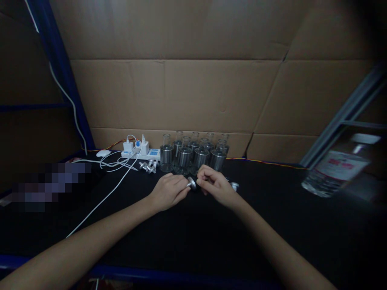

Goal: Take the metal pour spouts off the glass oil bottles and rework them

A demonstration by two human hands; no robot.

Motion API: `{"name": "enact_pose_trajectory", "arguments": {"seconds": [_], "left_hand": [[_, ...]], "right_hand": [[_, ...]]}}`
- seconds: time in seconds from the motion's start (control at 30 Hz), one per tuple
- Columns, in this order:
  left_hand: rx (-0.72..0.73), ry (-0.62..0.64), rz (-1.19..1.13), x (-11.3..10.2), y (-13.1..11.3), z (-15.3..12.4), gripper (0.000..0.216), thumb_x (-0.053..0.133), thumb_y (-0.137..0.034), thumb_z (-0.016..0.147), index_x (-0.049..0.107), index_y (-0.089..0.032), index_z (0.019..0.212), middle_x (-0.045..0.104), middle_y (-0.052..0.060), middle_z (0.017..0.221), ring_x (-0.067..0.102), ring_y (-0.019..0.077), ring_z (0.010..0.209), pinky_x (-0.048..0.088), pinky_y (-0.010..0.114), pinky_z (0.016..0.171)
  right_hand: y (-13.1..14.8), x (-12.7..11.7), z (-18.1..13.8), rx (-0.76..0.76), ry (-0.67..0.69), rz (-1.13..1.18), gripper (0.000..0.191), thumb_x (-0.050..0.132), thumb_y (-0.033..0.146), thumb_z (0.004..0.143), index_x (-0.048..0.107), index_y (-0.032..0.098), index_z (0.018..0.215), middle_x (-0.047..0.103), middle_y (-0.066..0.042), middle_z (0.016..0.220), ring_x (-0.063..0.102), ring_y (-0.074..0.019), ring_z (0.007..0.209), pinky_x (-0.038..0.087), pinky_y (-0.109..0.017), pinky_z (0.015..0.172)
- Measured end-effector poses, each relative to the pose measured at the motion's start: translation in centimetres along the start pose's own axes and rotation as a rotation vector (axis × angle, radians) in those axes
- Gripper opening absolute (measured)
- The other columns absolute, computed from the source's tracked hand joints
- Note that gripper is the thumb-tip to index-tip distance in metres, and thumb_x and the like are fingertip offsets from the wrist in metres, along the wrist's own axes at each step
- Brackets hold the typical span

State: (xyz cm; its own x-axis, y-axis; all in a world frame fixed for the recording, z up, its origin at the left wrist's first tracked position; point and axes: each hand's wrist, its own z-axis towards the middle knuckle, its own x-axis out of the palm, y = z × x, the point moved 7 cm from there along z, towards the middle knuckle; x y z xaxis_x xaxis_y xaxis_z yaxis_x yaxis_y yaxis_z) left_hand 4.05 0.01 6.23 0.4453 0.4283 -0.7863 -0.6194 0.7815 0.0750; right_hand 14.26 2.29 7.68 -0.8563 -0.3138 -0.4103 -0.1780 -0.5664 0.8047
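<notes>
My left hand (169,190) is closed on a small silver metal part with a round disc end (192,183), which points to the right. Just right of that disc, my right hand (215,184) has its thumb and fingers pinched together. Whatever sits in that pinch, if anything, is too small to make out. Behind both hands stand several glass bottles with metal sleeves (183,157), upright in a tight group. More silver metal parts (148,166) lie in a small heap beyond my left hand, and another silver part (234,186) shows partly behind my right wrist.
A white power strip (154,154) with plugged-in chargers and looped white cables (113,187) occupies the left. A large clear bottle with a label (335,169) is at the right. Cardboard (181,92) walls the back of the black table (187,241).
</notes>
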Motion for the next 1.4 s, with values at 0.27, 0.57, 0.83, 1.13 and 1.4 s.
{"name": "enact_pose_trajectory", "arguments": {"seconds": [0.27,0.57,0.83,1.13,1.4], "left_hand": [[-0.001,-0.040,-0.021,-0.3,-0.1,0.0,0.022,0.031,-0.025,0.085,0.049,-0.015,0.075,0.055,0.001,0.071,0.049,0.0111,0.065,0.033,0.025,0.060],[0.003,-0.059,-0.021,-0.6,-0.1,0.0,0.022,0.032,-0.025,0.085,0.049,-0.015,0.076,0.056,0.001,0.071,0.050,0.0110,0.066,0.034,0.024,0.060],[0.026,-0.078,0.090,-0.8,-0.2,0.0,0.022,0.033,-0.026,0.084,0.050,-0.015,0.075,0.056,0.001,0.071,0.049,0.0121,0.065,0.030,0.025,0.058],[0.081,-0.087,0.267,-0.7,-0.6,0.1,0.023,0.032,-0.025,0.084,0.051,-0.016,0.076,0.055,0.002,0.071,0.047,0.0125,0.065,0.027,0.027,0.056],[0.104,-0.074,0.330,-0.5,-0.8,0.0,0.019,0.034,-0.025,0.084,0.050,-0.017,0.077,0.056,0.000,0.074,0.046,0.0134,0.066,0.025,0.029,0.057]], "right_hand": [[-0.2,0.3,0.0,0.037,0.015,0.141,0.021,0.051,0.032,0.075,0.043,0.015,0.065,0.036,0.003,0.073,0.043,-0.0011,0.042,0.036,-0.018,0.038],[-0.6,0.4,0.0,0.070,0.002,0.265,0.021,0.053,0.032,0.073,0.044,0.015,0.065,0.036,0.004,0.072,0.046,-0.0025,0.043,0.040,-0.018,0.036],[-0.8,0.4,0.0,0.112,-0.042,0.337,0.019,0.056,0.030,0.070,0.046,0.015,0.063,0.036,0.004,0.070,0.044,-0.0035,0.046,0.043,-0.019,0.038],[-1.5,0.3,0.0,0.158,-0.093,0.382,0.020,0.058,0.031,0.067,0.046,0.015,0.063,0.039,0.003,0.067,0.045,-0.0050,0.048,0.045,-0.020,0.038],[-2.0,0.4,0.0,0.212,-0.109,0.438,0.017,0.058,0.026,0.066,0.046,0.015,0.061,0.038,0.006,0.058,0.041,-0.0034,0.041,0.044,-0.020,0.036]]}}
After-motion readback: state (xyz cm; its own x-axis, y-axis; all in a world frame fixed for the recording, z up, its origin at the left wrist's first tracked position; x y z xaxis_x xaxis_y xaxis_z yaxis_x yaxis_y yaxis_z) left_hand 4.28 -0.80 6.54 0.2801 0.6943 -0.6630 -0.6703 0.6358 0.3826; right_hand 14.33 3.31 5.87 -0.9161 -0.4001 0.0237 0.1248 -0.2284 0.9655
